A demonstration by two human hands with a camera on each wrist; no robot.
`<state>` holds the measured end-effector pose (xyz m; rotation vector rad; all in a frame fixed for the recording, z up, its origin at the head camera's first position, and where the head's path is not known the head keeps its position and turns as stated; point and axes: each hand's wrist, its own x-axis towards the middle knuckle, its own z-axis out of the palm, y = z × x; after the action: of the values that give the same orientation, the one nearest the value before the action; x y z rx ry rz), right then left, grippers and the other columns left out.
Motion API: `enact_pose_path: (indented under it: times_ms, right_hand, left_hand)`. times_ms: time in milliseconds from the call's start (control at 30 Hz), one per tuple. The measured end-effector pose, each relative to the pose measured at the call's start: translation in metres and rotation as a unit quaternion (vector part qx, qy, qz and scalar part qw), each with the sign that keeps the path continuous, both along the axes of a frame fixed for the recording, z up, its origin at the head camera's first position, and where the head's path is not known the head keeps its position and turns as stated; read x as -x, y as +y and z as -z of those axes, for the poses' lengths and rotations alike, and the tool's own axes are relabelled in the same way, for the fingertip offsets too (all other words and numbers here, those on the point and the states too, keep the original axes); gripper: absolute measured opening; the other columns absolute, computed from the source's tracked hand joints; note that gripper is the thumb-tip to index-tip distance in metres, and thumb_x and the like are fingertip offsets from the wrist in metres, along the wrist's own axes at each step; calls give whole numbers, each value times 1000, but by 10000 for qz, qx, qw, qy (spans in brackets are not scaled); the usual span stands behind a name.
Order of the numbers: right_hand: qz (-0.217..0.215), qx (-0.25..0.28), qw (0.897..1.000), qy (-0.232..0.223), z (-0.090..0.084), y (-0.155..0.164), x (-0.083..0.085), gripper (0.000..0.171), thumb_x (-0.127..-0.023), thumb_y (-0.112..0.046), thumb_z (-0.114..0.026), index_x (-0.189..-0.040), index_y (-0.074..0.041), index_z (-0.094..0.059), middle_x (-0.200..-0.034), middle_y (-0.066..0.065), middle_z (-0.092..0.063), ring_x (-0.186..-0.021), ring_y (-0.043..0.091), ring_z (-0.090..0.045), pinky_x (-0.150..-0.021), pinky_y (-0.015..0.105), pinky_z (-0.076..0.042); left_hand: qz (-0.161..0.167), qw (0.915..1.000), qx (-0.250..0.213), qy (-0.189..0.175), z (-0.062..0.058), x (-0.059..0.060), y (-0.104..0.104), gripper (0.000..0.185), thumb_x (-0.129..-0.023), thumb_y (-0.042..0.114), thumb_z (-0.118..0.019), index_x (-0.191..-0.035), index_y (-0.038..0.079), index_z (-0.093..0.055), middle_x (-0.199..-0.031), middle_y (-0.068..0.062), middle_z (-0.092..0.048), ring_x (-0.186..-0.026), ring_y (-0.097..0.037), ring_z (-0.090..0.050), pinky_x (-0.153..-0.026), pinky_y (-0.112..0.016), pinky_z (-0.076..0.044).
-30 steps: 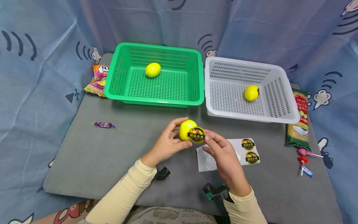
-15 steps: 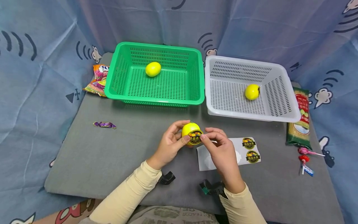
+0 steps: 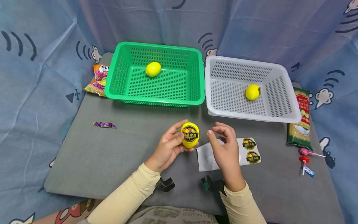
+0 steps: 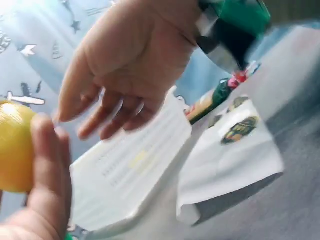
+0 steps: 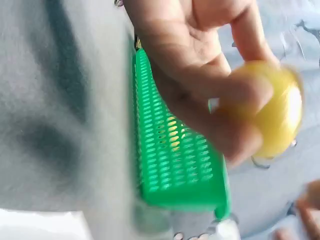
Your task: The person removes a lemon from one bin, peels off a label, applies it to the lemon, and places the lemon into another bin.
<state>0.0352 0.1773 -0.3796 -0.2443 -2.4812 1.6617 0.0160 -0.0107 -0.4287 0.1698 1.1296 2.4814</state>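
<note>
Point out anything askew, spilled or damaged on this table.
Nothing looks spilled or damaged. The sticker sits flat on the lemon in the left hand. Only the sticker sheet lies slightly skewed on the grey mat.

You held in your left hand (image 3: 167, 147) a smooth, glossy yellow lemon (image 3: 190, 139) bearing a shiny printed sticker (image 3: 190, 133). The sticker sheet (image 3: 223, 153) was slick white backing paper. Both baskets, green (image 3: 155, 74) and white (image 3: 249, 90), were perforated moulded plastic. The table cover (image 3: 98, 161) looked matt grey cloth.
</note>
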Motion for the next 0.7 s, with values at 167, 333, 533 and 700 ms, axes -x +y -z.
enact_pose_path:
  times_ms: [167,333,533,700]
  right_hand:
    - [-1334,-1068,9606,2193,5,-9,7,23,-109,-13,-60,-119,-2,-77,-136,12,-67,-136,33,-52,-116,49,-34]
    - [-2198,-1819,9184,2741,14,-18,15,43,-116,-37,-41,-122,-9,-73,-140,10,-66,-141,34,-48,-119,65,-21]
    - [-2122,-2022,9220,2529,15,-21,17,40,-102,-30,-50,-132,-8,-65,-148,8,-59,-146,34,-43,-118,71,-16]
    - [-2033,-2154,9361,1898,16,-19,16,63,-94,-34,-56,-151,-7,-51,-158,5,-51,-151,32,-37,-118,74,-13]
  left_hand:
    - [43,9999,83,-43,-2,1,2,67,-106,23,-64,-163,1,-37,-139,-16,-63,-104,-20,-72,-85,-36,-62]
    - [126,9986,-396,-322,-8,-4,5,92,-93,41,-75,-164,0,-33,-130,-6,-68,-104,-14,-70,-86,-31,-60]
    - [80,9970,-470,-608,-14,-4,9,90,-95,39,-79,-162,-1,-34,-118,-1,-70,-95,-10,-68,-81,-23,-57]
    - [54,9979,-368,-527,-11,-3,8,72,-104,23,-71,-163,1,-36,-131,-8,-66,-103,-14,-69,-84,-24,-58]
